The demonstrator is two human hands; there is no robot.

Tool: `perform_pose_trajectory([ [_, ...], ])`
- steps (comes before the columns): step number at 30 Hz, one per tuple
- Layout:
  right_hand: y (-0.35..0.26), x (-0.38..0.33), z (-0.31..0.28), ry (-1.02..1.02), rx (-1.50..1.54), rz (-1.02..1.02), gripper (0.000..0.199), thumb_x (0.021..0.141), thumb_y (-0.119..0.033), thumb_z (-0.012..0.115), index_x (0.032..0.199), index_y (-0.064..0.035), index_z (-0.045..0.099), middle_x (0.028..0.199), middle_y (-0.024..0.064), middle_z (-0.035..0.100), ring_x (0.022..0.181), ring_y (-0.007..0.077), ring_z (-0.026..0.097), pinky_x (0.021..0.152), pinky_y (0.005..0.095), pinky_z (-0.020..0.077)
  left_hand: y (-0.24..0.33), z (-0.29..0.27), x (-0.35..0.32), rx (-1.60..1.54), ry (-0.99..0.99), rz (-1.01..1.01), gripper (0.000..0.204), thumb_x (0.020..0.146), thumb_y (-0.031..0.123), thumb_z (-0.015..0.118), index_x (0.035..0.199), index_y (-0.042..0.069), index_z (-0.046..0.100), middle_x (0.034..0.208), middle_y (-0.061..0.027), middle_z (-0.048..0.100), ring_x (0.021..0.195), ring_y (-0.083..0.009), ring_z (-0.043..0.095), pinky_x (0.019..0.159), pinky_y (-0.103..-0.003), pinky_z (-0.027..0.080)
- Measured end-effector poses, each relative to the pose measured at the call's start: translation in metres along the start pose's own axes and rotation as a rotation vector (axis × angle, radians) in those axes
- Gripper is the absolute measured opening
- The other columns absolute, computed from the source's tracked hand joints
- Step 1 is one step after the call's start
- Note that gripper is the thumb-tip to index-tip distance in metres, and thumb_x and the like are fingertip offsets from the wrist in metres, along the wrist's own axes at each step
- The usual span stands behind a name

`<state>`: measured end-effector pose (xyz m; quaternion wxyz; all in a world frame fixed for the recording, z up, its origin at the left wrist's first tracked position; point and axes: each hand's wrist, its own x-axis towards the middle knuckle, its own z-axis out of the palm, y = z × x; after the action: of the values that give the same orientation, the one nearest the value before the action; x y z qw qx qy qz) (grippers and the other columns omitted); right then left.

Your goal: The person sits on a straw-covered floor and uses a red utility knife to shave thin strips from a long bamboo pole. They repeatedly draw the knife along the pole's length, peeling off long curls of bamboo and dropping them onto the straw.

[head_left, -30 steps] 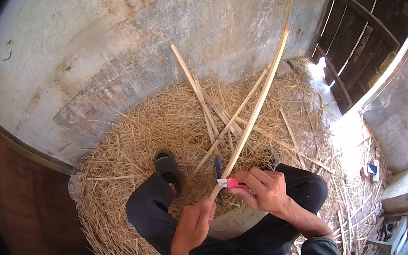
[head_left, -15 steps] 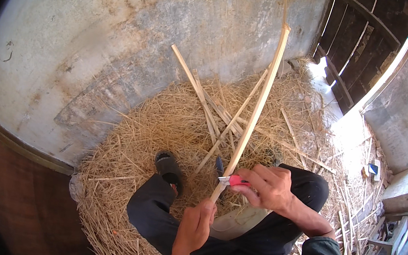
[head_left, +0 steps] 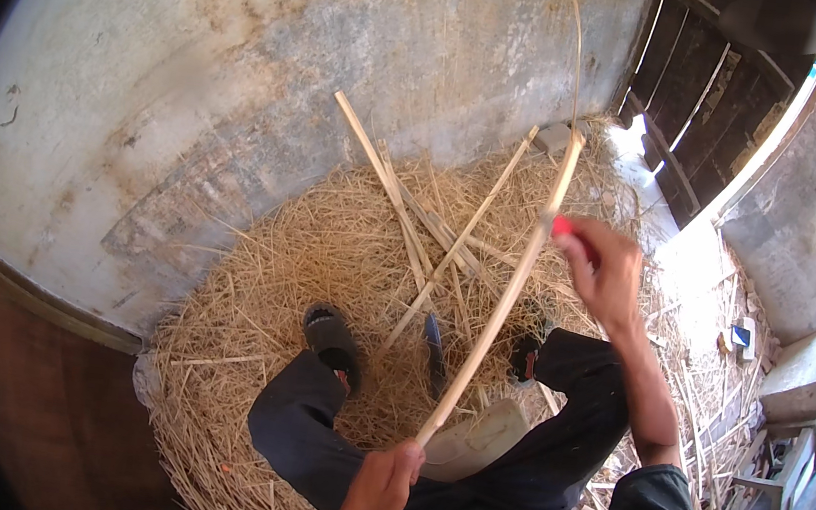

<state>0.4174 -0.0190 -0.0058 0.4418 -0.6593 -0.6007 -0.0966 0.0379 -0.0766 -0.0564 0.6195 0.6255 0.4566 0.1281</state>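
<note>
Left hand [head_left: 384, 484]: we close it around the near end of the pale strip [head_left: 499, 321].
Right hand [head_left: 608, 268]: we grip the red-handled cutter [head_left: 561, 225], its blade blurred against the strip's farther stretch.
Pale strip: we see it slant up and away from our left hand.
Straw [head_left: 250, 313]: we see loose sticks [head_left: 369, 153] crossed over it.
</note>
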Motion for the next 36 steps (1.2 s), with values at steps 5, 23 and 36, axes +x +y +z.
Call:
perform_pose_trajectory([
  [5, 0.060, 0.036, -0.022, 0.234, -0.064, 0.228, 0.030, 0.108, -0.031, 0.069, 0.118, -0.0066, 0.082, 0.072, 0.0038, 0.072, 0.054, 0.0089, 0.052, 0.051, 0.0308, 0.0391, -0.021, -0.003, -0.020, -0.144, -0.112, -0.118, 0.050, 0.117, 0.036, 0.043, 0.095, -0.004, 0.064, 0.069, -0.0043, 0.055, 0.065, -0.0127, 0.052, 0.063, -0.032, 0.044],
  [23, -0.085, -0.076, 0.019, -0.275, 0.130, -0.288, 0.030, 0.092, -0.036, 0.083, 0.110, -0.0122, 0.076, 0.075, 0.0005, 0.061, 0.054, 0.0206, 0.066, 0.047, 0.0351, 0.0501, 0.030, -0.001, 0.031, 0.101, 0.147, 0.251, 0.045, 0.118, 0.034, 0.040, 0.092, 0.001, 0.057, 0.065, -0.0142, 0.055, 0.057, -0.0336, 0.057, 0.058, -0.046, 0.042],
  [36, -0.087, -0.062, 0.011, -0.245, 0.049, -0.338, 0.032, 0.089, -0.037, 0.085, 0.109, -0.0131, 0.077, 0.073, -0.0010, 0.059, 0.053, 0.0177, 0.064, 0.044, 0.0340, 0.0473, 0.039, 0.004, 0.023, 0.208, 0.243, 0.273, 0.045, 0.118, 0.032, 0.040, 0.091, 0.000, 0.057, 0.064, -0.0175, 0.053, 0.060, -0.0390, 0.057, 0.058, -0.048, 0.041],
])
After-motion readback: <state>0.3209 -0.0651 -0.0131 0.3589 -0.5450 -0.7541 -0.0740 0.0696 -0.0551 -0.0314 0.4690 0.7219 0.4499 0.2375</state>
